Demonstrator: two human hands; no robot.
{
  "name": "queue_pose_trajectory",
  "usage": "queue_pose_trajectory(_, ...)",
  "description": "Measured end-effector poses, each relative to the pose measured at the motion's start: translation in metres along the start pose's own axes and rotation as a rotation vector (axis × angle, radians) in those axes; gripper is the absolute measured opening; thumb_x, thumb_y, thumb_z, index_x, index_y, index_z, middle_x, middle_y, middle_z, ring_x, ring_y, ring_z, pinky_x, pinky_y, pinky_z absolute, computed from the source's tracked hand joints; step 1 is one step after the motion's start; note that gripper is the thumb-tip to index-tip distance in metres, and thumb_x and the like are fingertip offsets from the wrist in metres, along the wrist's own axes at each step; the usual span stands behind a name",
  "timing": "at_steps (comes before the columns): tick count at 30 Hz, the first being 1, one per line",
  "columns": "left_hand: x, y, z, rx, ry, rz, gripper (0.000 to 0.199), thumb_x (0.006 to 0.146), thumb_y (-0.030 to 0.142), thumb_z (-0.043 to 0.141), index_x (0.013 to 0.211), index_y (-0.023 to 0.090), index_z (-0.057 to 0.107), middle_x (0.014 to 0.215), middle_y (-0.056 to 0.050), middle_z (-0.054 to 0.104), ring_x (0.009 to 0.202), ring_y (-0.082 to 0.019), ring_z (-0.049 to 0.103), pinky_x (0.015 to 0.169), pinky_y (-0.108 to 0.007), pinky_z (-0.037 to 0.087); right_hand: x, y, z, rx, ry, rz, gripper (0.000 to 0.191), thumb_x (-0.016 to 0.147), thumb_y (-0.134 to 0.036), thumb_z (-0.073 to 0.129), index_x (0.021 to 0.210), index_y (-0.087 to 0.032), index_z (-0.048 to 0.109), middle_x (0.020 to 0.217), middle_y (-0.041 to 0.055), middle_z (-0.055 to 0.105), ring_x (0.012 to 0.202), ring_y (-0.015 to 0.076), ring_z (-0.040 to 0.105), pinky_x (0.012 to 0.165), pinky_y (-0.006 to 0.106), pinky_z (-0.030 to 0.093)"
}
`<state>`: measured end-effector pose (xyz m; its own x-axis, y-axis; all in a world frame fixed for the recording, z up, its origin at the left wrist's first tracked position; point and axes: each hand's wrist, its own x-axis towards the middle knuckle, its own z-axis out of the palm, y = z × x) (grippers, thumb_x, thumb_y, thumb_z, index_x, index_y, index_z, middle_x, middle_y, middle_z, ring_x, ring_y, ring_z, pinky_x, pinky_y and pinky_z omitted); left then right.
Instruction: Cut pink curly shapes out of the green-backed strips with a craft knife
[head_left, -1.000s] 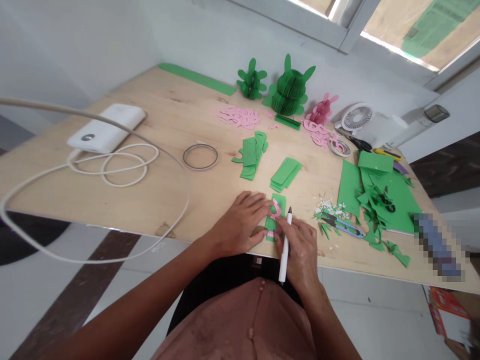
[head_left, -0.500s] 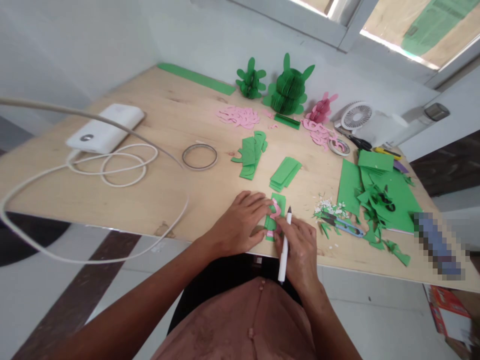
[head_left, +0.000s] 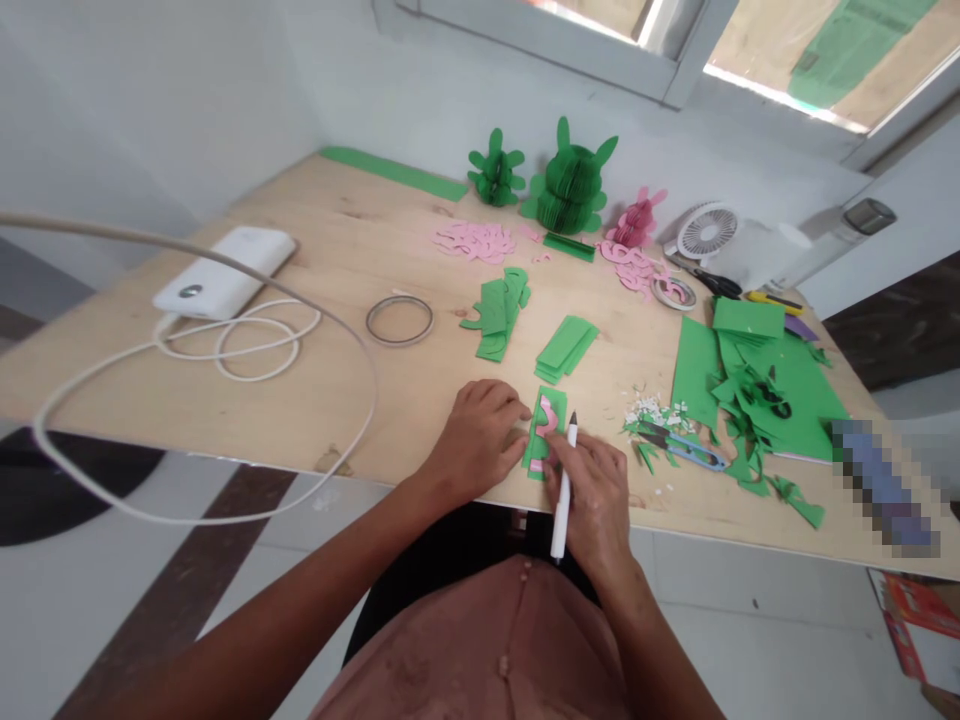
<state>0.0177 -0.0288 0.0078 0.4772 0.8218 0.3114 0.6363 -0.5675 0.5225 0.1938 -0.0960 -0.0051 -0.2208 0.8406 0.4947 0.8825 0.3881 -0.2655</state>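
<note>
A green paper strip (head_left: 538, 447) lies near the table's front edge, with a curved pink paper cutout (head_left: 549, 418) on top of it. My left hand (head_left: 484, 438) rests on the table just left of the strip, fingers loosely stretched and holding nothing. In my right hand (head_left: 598, 490) a white pen (head_left: 564, 505) is held between thumb and fingers, dark tip pointing away from me. Those right fingertips touch the strip's right side and the pink cutout. Just beyond is a stack of green paper strips (head_left: 566, 347), and cut green pieces (head_left: 499, 312) lie to its left.
Blue-handled snips (head_left: 694, 452) lie among scraps at right, beside green sheets (head_left: 814, 400). Pink cutouts (head_left: 476, 241), green paper figures (head_left: 570, 190) and a small fan (head_left: 707, 232) stand along the back. A roll of tape (head_left: 400, 321) and a white power bank (head_left: 225, 272) with cable are left.
My left fingers have drawn back left off the strip and pink cutout. The right hand keeps the pen at nearly the same spot. The view has shifted slightly.
</note>
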Motion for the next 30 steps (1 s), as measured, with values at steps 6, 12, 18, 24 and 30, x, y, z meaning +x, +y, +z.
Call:
queue_pose_trajectory(6, 0.021, 0.004, -0.004, 0.053, -0.056, -0.152, 0.022, 0.082, 0.018, 0.056, 0.1, 0.021, 0.067, 0.103, -0.006, 0.067, 0.102, -0.026, 0.057, 0.091, -0.045, 0.044, 0.0, -0.001, 0.0, 0.006, 0.002, 0.003, 0.03, 0.095, -0.017, 0.052, 0.125, -0.019, 0.059, 0.098, 0.0066, 0.073, 0.108, 0.0226, 0.06, 0.091, 0.038, 0.039)
queue_pose_trajectory(12, 0.06, -0.005, -0.007, 0.149, -0.196, -0.142, 0.027, 0.081, 0.011, 0.05, 0.097, 0.021, 0.069, 0.099, -0.005, 0.07, 0.099, -0.024, 0.062, 0.087, -0.038, 0.045, 0.001, -0.003, -0.001, 0.007, 0.009, 0.004, 0.03, 0.096, -0.017, 0.05, 0.124, -0.02, 0.06, 0.096, 0.0066, 0.073, 0.106, 0.0228, 0.06, 0.089, 0.038, 0.039)
queue_pose_trajectory(18, 0.076, -0.003, -0.009, 0.154, -0.289, -0.159, 0.022, 0.077, 0.01, 0.054, 0.087, 0.021, 0.07, 0.092, -0.004, 0.072, 0.09, -0.022, 0.065, 0.077, -0.031, 0.046, 0.002, -0.003, -0.003, 0.019, 0.008, -0.003, 0.031, 0.095, -0.015, 0.051, 0.125, -0.019, 0.059, 0.097, 0.007, 0.072, 0.107, 0.0229, 0.059, 0.09, 0.037, 0.039)
queue_pose_trajectory(24, 0.083, 0.0, -0.009, 0.125, -0.294, -0.228, 0.013, 0.074, 0.013, 0.059, 0.079, 0.021, 0.069, 0.08, -0.001, 0.071, 0.08, -0.02, 0.066, 0.069, -0.027, 0.045, 0.001, -0.003, -0.001, 0.005, 0.011, -0.003, 0.03, 0.096, -0.016, 0.05, 0.124, -0.019, 0.059, 0.098, 0.0073, 0.073, 0.107, 0.0232, 0.06, 0.089, 0.038, 0.038)
queue_pose_trajectory(30, 0.086, 0.001, -0.008, 0.061, -0.265, -0.273, 0.011, 0.074, 0.015, 0.06, 0.076, 0.02, 0.069, 0.076, 0.0, 0.071, 0.076, -0.018, 0.066, 0.065, -0.025, 0.044, 0.0, -0.002, 0.0, -0.008, 0.019, -0.008, 0.03, 0.095, -0.016, 0.05, 0.124, -0.02, 0.059, 0.095, 0.0066, 0.073, 0.107, 0.023, 0.06, 0.09, 0.038, 0.039)
